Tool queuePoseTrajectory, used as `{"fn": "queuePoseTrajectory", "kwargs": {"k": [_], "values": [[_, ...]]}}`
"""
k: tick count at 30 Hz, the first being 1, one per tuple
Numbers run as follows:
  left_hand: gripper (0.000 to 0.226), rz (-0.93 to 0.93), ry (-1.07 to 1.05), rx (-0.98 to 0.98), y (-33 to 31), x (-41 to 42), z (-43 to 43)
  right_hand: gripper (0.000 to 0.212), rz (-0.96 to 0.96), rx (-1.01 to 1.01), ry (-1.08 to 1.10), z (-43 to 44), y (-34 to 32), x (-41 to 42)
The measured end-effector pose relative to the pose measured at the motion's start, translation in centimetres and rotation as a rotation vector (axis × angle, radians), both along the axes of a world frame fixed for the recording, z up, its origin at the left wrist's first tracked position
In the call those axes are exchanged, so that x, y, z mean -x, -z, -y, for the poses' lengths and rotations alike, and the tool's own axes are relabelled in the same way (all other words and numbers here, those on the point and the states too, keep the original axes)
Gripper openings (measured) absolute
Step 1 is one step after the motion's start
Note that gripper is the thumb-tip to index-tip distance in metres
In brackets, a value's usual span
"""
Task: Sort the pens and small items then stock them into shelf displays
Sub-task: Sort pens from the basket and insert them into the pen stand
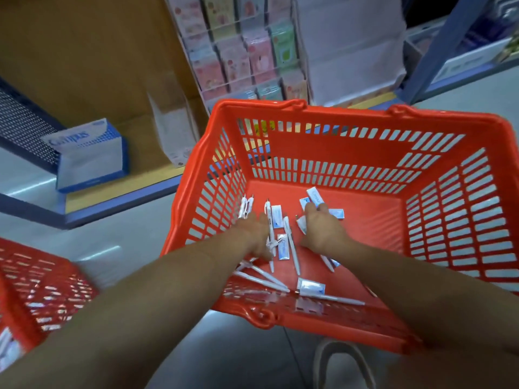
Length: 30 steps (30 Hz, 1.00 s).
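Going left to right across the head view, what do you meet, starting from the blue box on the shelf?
Campus box → left hand → right hand → right wall of the red basket. The card rack is left out, since it sits above both hands.

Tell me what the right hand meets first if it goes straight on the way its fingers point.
The right hand points at the small blue-and-white packets on the basket floor; its fingertips seem right at them, though contact is unclear. Beyond lies the far wall.
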<state>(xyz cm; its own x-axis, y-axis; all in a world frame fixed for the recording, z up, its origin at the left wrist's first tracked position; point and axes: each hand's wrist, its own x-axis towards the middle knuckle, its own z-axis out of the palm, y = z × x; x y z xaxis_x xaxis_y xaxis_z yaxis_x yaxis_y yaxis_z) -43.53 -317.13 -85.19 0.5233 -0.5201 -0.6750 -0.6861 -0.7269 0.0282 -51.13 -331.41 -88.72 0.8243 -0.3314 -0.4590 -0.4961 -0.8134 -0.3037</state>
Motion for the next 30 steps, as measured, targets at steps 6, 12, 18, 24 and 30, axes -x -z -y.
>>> {"fn": "queuePoseTrajectory", "kwargs": {"k": [6, 12, 18, 24, 30], "values": [[0.1, -0.034, -0.049, 0.124, 2.8, 0.7, 0.4, 0.048, 0.106, -0.128, 0.126, 4.4, -0.4, 1.4], [0.068, -0.011, -0.001, 0.19, 3.3, 0.1, 0.5, 0.011, 0.063, -0.257, 0.257, 6.1, -1.0, 2.2], [0.046, -0.056, -0.071, 0.267, 3.6, -0.9, 0.3, 0.048, -0.171, -0.053, 0.01, 5.6, -0.2, 4.4], [0.065, -0.06, -0.28, 0.412, 3.2, -2.7, -0.4, 0.076, -0.241, 0.038, -0.141, 6.3, -0.3, 4.7], [0.063, 0.029, -0.099, 0.335, 3.5, -1.8, 1.2, 0.082, -0.339, 0.153, -0.226, 6.9, -1.4, 4.1]]}}
